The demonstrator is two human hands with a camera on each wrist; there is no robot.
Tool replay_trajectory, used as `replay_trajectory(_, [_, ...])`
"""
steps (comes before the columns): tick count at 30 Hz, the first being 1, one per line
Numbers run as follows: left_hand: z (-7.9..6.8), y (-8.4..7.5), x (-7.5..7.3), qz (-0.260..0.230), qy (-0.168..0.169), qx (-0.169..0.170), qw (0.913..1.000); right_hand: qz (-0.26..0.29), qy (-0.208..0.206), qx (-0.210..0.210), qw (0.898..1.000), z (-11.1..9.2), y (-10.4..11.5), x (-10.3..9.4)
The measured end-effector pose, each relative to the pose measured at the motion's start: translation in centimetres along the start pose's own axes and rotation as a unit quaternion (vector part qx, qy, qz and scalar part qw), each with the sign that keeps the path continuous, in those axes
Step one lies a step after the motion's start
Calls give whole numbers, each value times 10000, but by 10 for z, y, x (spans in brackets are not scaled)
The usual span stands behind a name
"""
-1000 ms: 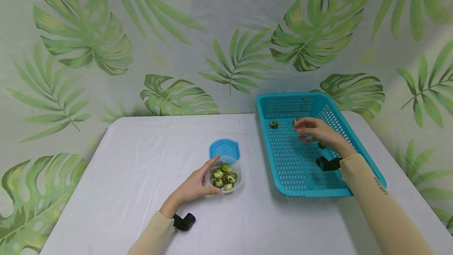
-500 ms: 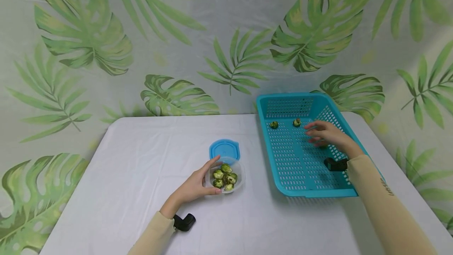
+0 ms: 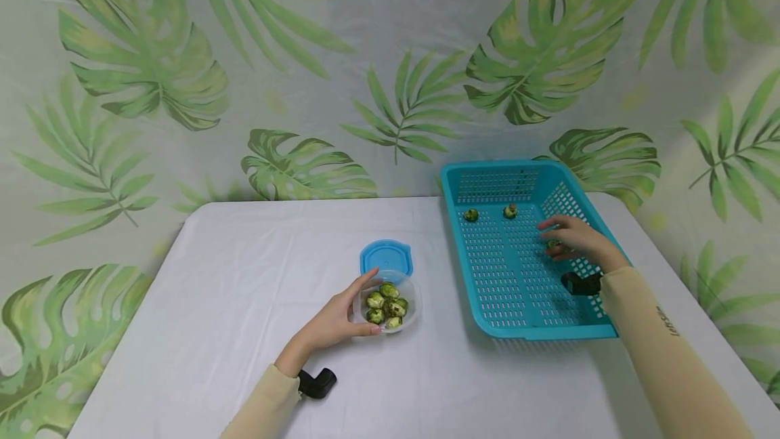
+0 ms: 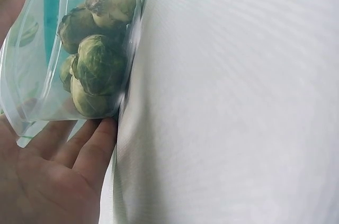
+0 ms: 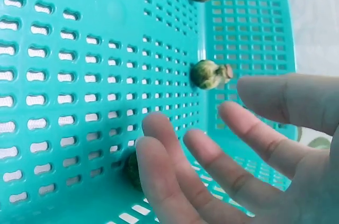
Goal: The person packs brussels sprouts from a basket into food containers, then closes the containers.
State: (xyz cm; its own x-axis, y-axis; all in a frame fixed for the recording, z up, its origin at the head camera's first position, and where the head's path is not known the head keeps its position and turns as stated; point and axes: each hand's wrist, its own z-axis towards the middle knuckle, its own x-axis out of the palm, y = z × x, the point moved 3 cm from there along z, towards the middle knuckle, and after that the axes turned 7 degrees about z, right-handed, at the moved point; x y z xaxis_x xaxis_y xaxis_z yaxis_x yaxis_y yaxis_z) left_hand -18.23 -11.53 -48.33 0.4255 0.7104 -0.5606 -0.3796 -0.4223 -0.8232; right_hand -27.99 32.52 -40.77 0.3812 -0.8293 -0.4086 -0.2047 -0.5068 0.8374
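Observation:
My left hand (image 3: 332,317) holds a small clear plastic container (image 3: 416,300) on the white table, thumb on the near side and fingers round the left. Several Brussels sprouts (image 4: 100,65) lie inside it. My right hand (image 3: 575,237) is inside the blue basket (image 3: 530,332), its fingers spread and relaxed, with nothing gripped. A Brussels sprout (image 5: 133,171) lies below those fingers, partly hidden by them. Two more Brussels sprouts rest toward the basket's far end, one at the left (image 3: 470,215) and one with a stubby stem (image 3: 509,211).
A blue lid (image 3: 386,255) lies on the table (image 3: 274,256) just behind the container. The basket's raised, perforated walls surround my right hand. A leaf-print cloth (image 3: 305,73) hangs behind the table. A black wrist camera (image 3: 318,383) sits at my left wrist.
My right hand has moved right within the basket, away from the stemmed sprout, uncovering it, and is now over the right-hand sprout. My left hand and the container have stayed put.

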Motion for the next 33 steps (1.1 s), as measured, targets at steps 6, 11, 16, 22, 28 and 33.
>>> replay_trajectory(6, [0, 0, 0, 32, -5, 14, 10000, -23, -98, 237, 9997, 0, -1, -1])
replay_trajectory(11, [0, 0, 0, 70, -1, -10, 10000, -223, -58, 404, 9989, 1, -2, 0])
replay_trajectory(16, [0, -1, 0, -23, -9, -10, 10000, -276, -24, 450, 9986, 1, -1, 1])
replay_trajectory(22, [0, -1, 1, -99, 6, -14, 9999, -205, -50, 425, 9989, 2, -3, 1])
replay_trajectory(28, [0, -2, 0, -66, -4, -24, 10000, -257, -82, 124, 9996, 5, -5, 0])
replay_trajectory(33, [0, -1, 0, -99, 13, -20, 9999, -43, -200, -59, 9998, 5, -1, 1])
